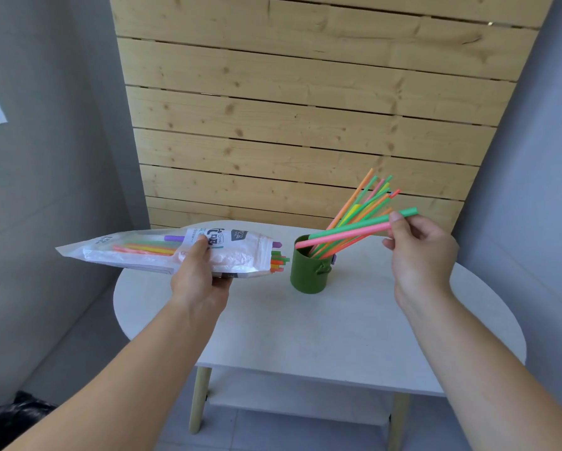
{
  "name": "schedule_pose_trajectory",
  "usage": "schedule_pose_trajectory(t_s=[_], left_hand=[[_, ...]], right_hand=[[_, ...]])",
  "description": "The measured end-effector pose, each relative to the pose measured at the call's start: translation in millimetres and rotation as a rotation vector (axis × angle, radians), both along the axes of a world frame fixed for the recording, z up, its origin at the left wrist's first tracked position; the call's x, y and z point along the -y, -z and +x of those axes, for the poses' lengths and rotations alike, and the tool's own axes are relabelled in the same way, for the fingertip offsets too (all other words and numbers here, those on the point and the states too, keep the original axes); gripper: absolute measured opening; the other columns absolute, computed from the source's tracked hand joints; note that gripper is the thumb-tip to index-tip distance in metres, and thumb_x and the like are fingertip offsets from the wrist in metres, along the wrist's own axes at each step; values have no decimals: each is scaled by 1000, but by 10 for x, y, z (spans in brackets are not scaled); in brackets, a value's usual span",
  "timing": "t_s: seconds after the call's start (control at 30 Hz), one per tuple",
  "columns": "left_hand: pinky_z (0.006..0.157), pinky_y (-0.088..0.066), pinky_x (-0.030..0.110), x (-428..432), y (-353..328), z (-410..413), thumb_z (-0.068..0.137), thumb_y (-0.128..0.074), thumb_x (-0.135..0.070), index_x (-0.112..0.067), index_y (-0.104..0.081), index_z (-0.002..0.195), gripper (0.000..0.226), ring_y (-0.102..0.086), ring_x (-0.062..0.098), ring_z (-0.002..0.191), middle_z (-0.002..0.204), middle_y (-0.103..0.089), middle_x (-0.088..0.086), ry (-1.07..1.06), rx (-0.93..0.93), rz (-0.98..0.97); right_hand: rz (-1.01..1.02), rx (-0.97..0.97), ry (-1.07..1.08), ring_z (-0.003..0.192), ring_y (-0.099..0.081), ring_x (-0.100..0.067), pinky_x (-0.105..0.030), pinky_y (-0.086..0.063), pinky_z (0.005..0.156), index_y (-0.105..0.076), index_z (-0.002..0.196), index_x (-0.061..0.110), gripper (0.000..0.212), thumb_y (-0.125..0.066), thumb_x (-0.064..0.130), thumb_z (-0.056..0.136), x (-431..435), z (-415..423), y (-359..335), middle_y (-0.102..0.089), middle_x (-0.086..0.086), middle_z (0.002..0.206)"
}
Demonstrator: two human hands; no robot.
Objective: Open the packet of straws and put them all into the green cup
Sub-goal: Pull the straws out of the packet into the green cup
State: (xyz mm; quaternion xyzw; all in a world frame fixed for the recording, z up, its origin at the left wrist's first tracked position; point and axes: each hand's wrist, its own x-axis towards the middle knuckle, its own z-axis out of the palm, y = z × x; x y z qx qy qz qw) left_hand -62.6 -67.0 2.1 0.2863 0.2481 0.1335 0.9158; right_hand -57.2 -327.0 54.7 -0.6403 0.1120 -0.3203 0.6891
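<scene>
Left hand [198, 281] clasped packet [162, 252], mouth rightward | right hand [419, 245] fingers [395, 222] pinched two straws [348, 232], long axis sloping left-down | green cup [309, 271] just below their left tips, mid-desk [305, 327].

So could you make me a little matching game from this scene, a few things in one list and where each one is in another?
Things:
1. packet of straws
2. green cup
3. pink and green straws
4. black bag

Places:
A. standing on the white table
B. pinched in the right hand, ends over the cup
C. on the floor at the lower left
D. held in the left hand, open end towards the cup

Pairs: 1-D, 2-A, 3-B, 4-C
</scene>
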Motion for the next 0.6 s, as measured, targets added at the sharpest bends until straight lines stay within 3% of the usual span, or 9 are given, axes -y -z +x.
schedule_pose_trajectory(t_s=[0.07, 0.17, 0.3, 0.43, 0.6], left_hand=[[90, -63, 43, 36, 11, -8, 94, -75, -18, -16, -62, 128, 37, -78, 22, 99, 116, -78, 6, 14, 8, 12], [93, -62, 45, 63, 23, -12, 94, -76, -17, -18, -63, 115, 25, -78, 22, 99, 115, -78, 6, 39, 8, 18], [95, -61, 46, 71, 28, -13, 94, -76, -17, -19, -62, 107, 19, -77, 22, 100, 115, -78, 6, 45, 9, 17], [94, -61, 45, 105, 43, -11, 94, -75, -16, -18, -62, 108, 19, -77, 22, 99, 116, -78, 7, 60, 1, 18], [95, -61, 47, 141, 62, -11, 95, -75, -15, -17, -62, 110, 20, -77, 23, 100, 116, -78, 8, 86, 8, 34]], right_hand=[[-53, 6, -7, 51, -60, -1, -16, -53, 60, -71, 87, 15, 7, -68, 17, 93, -36, 9, 53, -66, 5, 68], [-87, 50, 20, 52, -62, -2, -21, -55, 63, -71, 87, 16, 7, -68, 17, 93, -59, 14, 47, -66, 4, 67], [-119, 132, 37, 50, -62, 3, -11, -49, 57, -69, 86, 12, 10, -64, 11, 95, -9, 11, -68, -63, 4, 65], [-227, 64, -28, 59, -62, -9, -28, -57, 66, -68, 78, 24, 18, -67, 15, 93, -29, 39, 21, -66, 6, 66], [-282, -17, -105, 65, -65, -15, -36, -59, 70, -71, 83, 23, 11, -70, 16, 91, -114, 75, 121, -71, 6, 73]])
